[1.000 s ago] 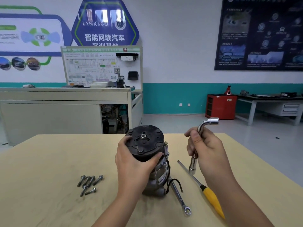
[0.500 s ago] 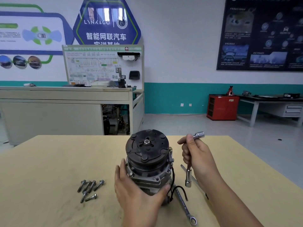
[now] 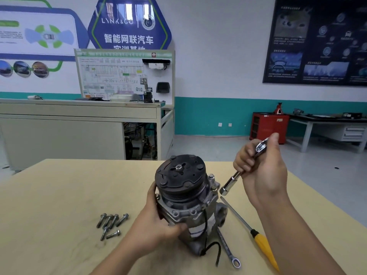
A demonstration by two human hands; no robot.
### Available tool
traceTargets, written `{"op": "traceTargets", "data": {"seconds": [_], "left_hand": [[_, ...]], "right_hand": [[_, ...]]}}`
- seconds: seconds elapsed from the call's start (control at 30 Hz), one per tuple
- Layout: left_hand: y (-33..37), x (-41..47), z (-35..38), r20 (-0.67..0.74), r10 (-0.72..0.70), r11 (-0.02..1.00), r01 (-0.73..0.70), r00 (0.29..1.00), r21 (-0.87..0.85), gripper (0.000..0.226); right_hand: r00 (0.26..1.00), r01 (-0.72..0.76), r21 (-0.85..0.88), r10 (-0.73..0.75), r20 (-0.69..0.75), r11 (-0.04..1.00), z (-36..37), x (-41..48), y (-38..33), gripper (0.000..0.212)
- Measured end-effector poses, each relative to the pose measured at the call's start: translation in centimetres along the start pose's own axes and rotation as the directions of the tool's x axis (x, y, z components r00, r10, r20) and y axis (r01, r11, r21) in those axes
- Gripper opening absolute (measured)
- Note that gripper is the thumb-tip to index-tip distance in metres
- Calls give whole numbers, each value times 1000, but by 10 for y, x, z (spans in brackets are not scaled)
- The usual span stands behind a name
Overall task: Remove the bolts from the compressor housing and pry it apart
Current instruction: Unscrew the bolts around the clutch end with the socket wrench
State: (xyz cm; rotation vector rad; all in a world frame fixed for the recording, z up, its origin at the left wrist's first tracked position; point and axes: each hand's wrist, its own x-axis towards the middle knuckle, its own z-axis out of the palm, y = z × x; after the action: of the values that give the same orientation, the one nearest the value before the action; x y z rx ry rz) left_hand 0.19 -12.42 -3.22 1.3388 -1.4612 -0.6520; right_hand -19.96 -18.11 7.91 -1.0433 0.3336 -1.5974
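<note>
The compressor (image 3: 188, 203) stands tilted on the wooden table (image 3: 59, 195), its black clutch plate facing up toward me. My left hand (image 3: 158, 221) grips the grey housing from the left and below, thumb across the front. My right hand (image 3: 262, 171) holds an L-shaped socket wrench (image 3: 232, 181), its socket end pointing down-left, just right of a bolt (image 3: 211, 177) that sticks up from the housing's right flange. The socket is a short way off the bolt. Several removed bolts (image 3: 111, 223) lie loose on the table to the left.
A yellow-handled screwdriver (image 3: 252, 233) lies on the table right of the compressor, under my right forearm. A ring spanner (image 3: 228, 249) lies beside the compressor's base, near its black cable. A grey workbench (image 3: 79, 124) stands beyond the table's far edge.
My left hand has tipped the compressor to the right. My right hand rose and swung the wrench from upright to slanted, its socket end now close to the flange bolt.
</note>
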Motion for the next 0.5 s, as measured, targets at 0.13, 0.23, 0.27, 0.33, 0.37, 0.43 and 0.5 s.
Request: {"op": "traceTargets", "data": {"seconds": [0.13, 0.23, 0.27, 0.33, 0.37, 0.43, 0.5], "left_hand": [[-5, 8, -18, 85, -9, 999, 13, 996, -50, 110], [-8, 7, -18, 86, -18, 992, 28, 996, -121, 102], [-10, 6, -16, 78, -23, 988, 35, 997, -148, 98], [-14, 2, -12, 51, -32, 978, 42, 998, -202, 92], [-16, 1, -10, 37, -36, 975, 43, 999, -219, 90], [-18, -3, -5, 10, -41, 971, 42, 999, -236, 88], [-19, -6, -3, -15, -40, 974, 36, 999, -223, 85]], "right_hand": [[1000, 18, 22, -19, 21, 1000, 12, -3, -5, 58], [997, 15, 12, -16, 71, 1000, 22, -4, -7, 55], [995, 10, 8, -11, 97, 1000, 26, -4, -7, 53], [987, 5, -24, -1, 163, 1000, 32, -5, -7, 48], [981, 12, -61, 0, 194, 998, 35, -5, -6, 46], [971, 40, -161, 0, 241, 986, 40, -4, 0, 43], [966, 69, -254, -1, 259, 965, 43, -3, 7, 41]]}}
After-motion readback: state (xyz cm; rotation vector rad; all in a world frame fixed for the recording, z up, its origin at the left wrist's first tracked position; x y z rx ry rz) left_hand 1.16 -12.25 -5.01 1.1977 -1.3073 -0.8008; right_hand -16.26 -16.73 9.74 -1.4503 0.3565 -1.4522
